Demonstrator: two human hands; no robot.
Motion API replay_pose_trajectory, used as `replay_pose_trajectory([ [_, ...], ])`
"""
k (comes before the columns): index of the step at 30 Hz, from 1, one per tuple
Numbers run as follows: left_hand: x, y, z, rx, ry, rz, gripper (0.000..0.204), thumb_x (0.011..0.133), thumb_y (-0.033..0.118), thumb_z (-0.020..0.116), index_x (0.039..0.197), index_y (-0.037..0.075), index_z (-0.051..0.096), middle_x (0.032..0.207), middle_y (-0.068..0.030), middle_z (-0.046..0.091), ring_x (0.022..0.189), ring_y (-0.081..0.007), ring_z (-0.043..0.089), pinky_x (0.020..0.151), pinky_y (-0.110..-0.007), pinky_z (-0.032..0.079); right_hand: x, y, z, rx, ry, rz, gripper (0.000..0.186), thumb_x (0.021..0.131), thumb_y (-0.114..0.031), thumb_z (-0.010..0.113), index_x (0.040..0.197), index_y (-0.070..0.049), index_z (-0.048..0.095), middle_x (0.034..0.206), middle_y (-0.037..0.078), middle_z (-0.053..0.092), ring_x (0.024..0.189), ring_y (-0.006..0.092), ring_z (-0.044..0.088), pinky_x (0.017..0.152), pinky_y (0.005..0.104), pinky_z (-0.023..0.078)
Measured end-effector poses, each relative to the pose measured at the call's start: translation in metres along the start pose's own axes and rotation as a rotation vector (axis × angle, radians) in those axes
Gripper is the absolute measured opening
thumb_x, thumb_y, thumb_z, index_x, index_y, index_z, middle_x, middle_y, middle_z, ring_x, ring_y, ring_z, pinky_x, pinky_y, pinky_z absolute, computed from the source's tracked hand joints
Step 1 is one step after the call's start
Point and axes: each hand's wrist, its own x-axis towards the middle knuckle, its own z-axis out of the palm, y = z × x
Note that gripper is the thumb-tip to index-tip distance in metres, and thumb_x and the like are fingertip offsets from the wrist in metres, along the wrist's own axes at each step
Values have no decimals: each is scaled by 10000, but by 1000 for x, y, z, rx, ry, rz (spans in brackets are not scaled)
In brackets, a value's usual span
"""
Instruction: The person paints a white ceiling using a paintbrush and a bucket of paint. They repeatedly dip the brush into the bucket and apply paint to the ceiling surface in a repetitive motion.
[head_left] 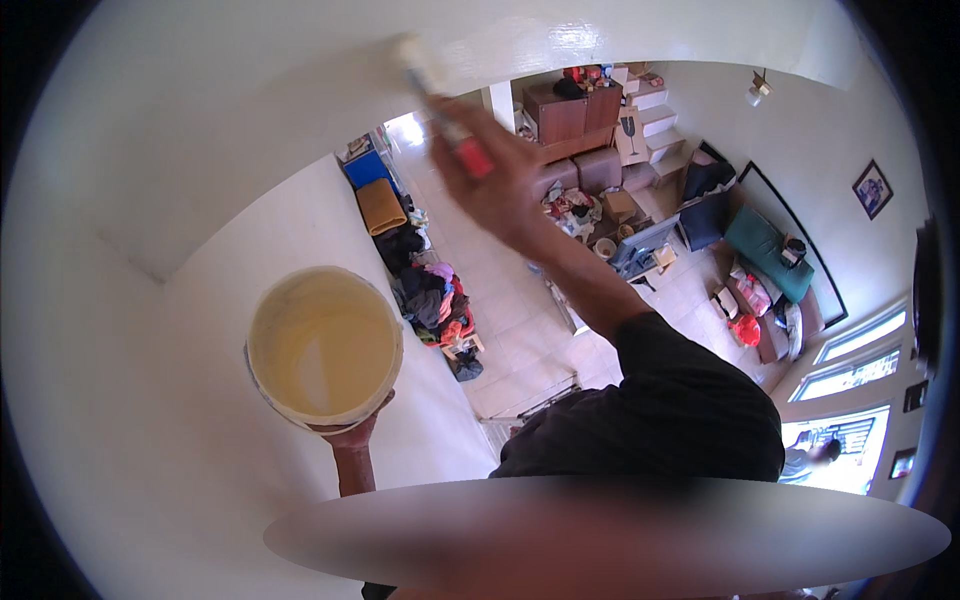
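While the paint pot (324, 345), likely heavy and sloshing, is cupped from beneath by the left hand (352, 432), the light, stiff brush (440, 110) is gripped at its red handle by the closed right hand (500, 185).

A glossy, smooth white painted surface (300, 90) catches light with a wet-looking sheen near the pale bristles of a paintbrush (440, 105), whose handle looks like red plastic. The right hand (495, 180) grips that handle. The left hand (350, 435) supports from below a round plastic bucket (322, 345), off-white and smeared, holding smooth, creamy, slightly shiny paint. The person's sleeve (680, 400) is dark, matt cloth. Far below, the floor (500, 300) looks like pale polished tile, a heap of clothes (435, 295) is soft mixed fabric, and a cabinet (570, 115) appears brown wood.
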Motion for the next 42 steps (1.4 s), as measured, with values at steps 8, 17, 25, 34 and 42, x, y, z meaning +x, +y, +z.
replay_pose_trajectory([
  [8, -7, 9, 10, -22, 33, 62, 968, 870, 634, 689, 1617, 199, 253, 1634, -217, 244, 1431, -628, 219, 1038, -744, 393, 19, 3, -28, 448, -251, 518, 200, 913, -29, 750, 1109, 13, 734, 1090, 84, 771, 885, 138, 731, 722, 288, 591],
  [17, -12, -7, 35, -7, 69, 155, 931, 897, 598, 666, 1620, 185, 251, 1636, -225, 251, 1428, -629, 219, 1021, -730, 419, 27, 102, -146, -318, 250, 210, 214, 903, -73, 766, 1112, -36, 746, 1002, 102, 769, 899, 126, 721, 731, 309, 594],
  [25, -16, -33, 59, -64, 17, 233, 883, 895, 549, 694, 1599, 181, 306, 1638, -214, 260, 1407, -636, 269, 994, -708, 445, -4, 22, -5, 22, 43, -33, 300, 813, -41, 788, 1103, -25, 716, 996, 129, 759, 826, 279, 759, 715, 349, 613],
  [34, -34, -42, 55, -73, 146, 321, 932, 852, 577, 715, 1602, 203, 307, 1632, -186, 287, 1403, -644, 244, 990, -717, 439, 8, 72, -59, 460, -70, 436, 260, 878, -21, 759, 1136, -12, 730, 1139, 98, 758, 914, 115, 718, 748, 276, 595],
  [42, -31, -58, 61, -82, 95, 355, 1014, 810, 644, 721, 1613, 210, 281, 1634, -178, 266, 1413, -628, 228, 985, -725, 449, 25, 145, -164, -444, 343, 180, 159, 916, -51, 748, 1074, -42, 765, 987, 112, 789, 836, 153, 745, 705, 298, 603],
])
